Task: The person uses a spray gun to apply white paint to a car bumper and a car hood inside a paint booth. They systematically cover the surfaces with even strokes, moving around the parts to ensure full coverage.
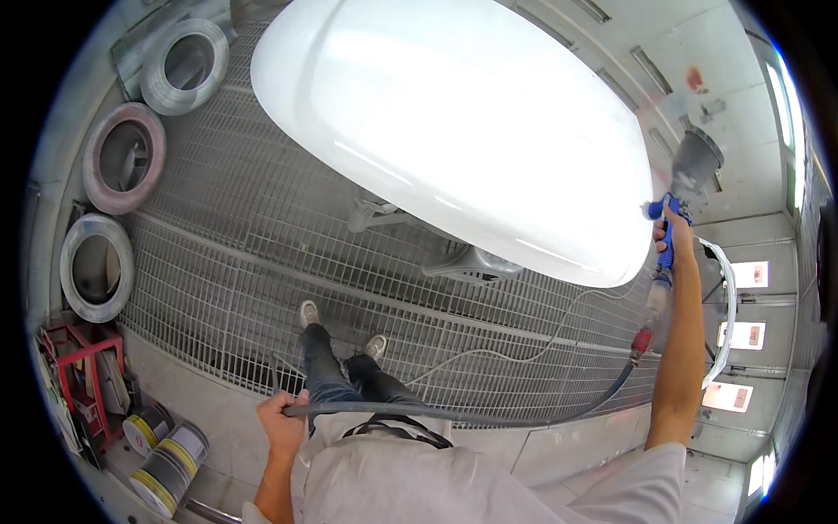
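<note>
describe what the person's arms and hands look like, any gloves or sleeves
Both forearms are bare, and neither the left hand nor the right hand wears a glove. Short pale grey-white sleeves end near the elbows, part of a light work top. No watch, band or marking shows on either arm.

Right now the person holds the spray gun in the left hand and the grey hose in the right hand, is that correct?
The hands are swapped. In the head view, the right hand holds the spray gun beside the white panel, and the left hand holds the grey hose.
</note>
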`<state>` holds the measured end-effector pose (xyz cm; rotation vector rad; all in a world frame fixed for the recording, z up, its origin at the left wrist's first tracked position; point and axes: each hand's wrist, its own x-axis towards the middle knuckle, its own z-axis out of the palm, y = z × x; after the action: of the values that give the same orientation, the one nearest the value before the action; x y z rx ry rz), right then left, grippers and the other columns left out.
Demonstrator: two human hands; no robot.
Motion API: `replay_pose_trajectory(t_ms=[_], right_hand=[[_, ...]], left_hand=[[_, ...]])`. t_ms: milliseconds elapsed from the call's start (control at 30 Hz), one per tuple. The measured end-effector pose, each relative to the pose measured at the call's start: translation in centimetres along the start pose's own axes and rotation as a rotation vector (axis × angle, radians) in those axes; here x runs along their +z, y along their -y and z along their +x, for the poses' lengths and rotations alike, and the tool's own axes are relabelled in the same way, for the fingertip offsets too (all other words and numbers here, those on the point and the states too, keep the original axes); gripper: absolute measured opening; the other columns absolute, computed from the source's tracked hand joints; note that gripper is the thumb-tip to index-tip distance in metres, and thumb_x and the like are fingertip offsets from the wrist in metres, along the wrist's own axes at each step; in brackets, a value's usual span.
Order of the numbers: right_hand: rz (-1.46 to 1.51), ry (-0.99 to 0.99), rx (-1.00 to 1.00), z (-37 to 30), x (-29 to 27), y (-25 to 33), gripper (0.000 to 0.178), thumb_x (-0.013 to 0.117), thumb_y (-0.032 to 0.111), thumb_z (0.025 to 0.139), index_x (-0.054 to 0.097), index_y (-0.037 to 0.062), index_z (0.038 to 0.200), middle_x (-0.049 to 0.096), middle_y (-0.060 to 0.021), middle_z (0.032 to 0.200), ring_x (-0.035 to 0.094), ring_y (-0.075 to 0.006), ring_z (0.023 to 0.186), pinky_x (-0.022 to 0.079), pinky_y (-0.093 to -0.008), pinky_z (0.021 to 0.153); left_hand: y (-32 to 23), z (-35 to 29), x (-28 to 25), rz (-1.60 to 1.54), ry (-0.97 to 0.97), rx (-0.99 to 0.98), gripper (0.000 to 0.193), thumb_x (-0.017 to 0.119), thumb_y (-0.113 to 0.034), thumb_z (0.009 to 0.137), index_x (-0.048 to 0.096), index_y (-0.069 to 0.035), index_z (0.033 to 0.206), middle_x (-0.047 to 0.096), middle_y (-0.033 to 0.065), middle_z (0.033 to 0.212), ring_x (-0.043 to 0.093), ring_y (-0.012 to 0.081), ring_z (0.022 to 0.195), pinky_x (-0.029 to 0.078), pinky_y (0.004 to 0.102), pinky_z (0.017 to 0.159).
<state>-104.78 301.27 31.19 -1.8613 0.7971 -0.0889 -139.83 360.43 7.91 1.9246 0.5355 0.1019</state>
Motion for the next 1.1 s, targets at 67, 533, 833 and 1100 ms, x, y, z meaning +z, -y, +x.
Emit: replay_pose_trajectory(t_ms=[67,533,833,1100], right_hand=[[0.122,0.122,0.08,-1.3,4.6,1.5,0.023,0.06,0.028,0.093,0.05,0.0067,0.089,0.049,-0.0019,0.067,0.047,-0.0087,0.051,0.03,-0.0202,0.032],[0.207,0.515,0.035,-9.3,32.1,11.9,0.019,0.056,0.021,0.094,0.045,0.0055,0.093,0.048,-0.0039,0.071,0.047,-0.008,0.056,0.032,-0.0169,0.033],[0.295,0.806,0.042,-11.9,43.9,17.0,0.016,0.052,0.02,0.096,0.042,0.008,0.093,0.049,-0.0049,0.072,0.046,-0.0072,0.057,0.031,-0.0156,0.033],[0.28,0.866,-0.111,-10.7,44.9,18.0,0.017,0.054,0.019,0.095,0.043,0.0057,0.094,0.05,-0.0053,0.072,0.047,-0.0079,0.058,0.032,-0.0157,0.033]], left_hand=[[1.7,1.4,-1.3,-0.042,-0.066,0.018,0.038,0.074,-0.002,0.078,0.043,-0.002,0.056,0.039,0.0014,0.048,0.032,0.0078,0.049,0.027,0.0274,0.044],[8.3,9.8,-12.9,-0.201,-0.275,-0.079,0.042,0.064,0.001,0.087,0.033,-0.008,0.06,0.03,-0.0059,0.061,0.026,0.005,0.061,0.029,0.0226,0.054],[8.0,11.1,-15.7,-0.217,-0.403,-0.242,0.046,0.063,-0.005,0.089,0.03,-0.01,0.058,0.029,-0.0072,0.059,0.026,0.0039,0.059,0.02,0.025,0.051],[7.7,10.5,-14.7,-0.164,-0.403,-0.194,0.044,0.063,-0.005,0.089,0.033,-0.009,0.058,0.032,-0.0072,0.057,0.026,0.0037,0.058,0.019,0.0249,0.05]])
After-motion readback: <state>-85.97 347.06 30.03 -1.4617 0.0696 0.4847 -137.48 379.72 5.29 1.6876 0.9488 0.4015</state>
